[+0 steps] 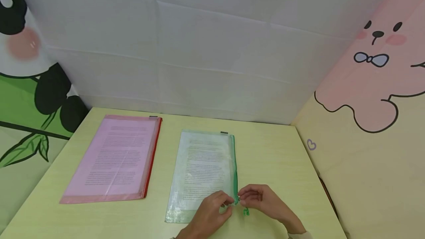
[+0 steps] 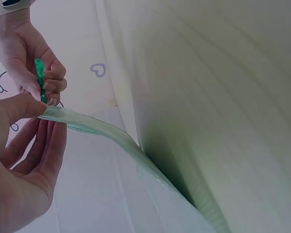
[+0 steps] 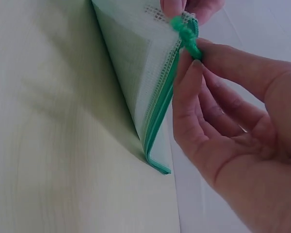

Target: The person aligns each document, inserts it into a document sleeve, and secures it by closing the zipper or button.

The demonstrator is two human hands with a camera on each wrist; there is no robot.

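Note:
A clear mesh zipper pouch (image 1: 202, 169) with a green zipper edge (image 1: 235, 165) lies on the table, a printed sheet visible inside it. At its near right corner, my left hand (image 1: 212, 211) pinches the pouch between thumb and fingers, and the corner is lifted off the table in the wrist views. Just to the right, my right hand (image 1: 262, 200) pinches the green zipper pull (image 3: 186, 36) with its knotted cord between thumb and index finger. In the head view the cord's end (image 1: 246, 212) hangs below the right hand.
A pink pouch (image 1: 113, 158) with a red zipper edge (image 1: 153, 158) and a printed sheet inside lies to the left on the pale wooden table (image 1: 272, 158). A white sheet wall (image 1: 212, 47) stands behind, with cartoon-printed side walls.

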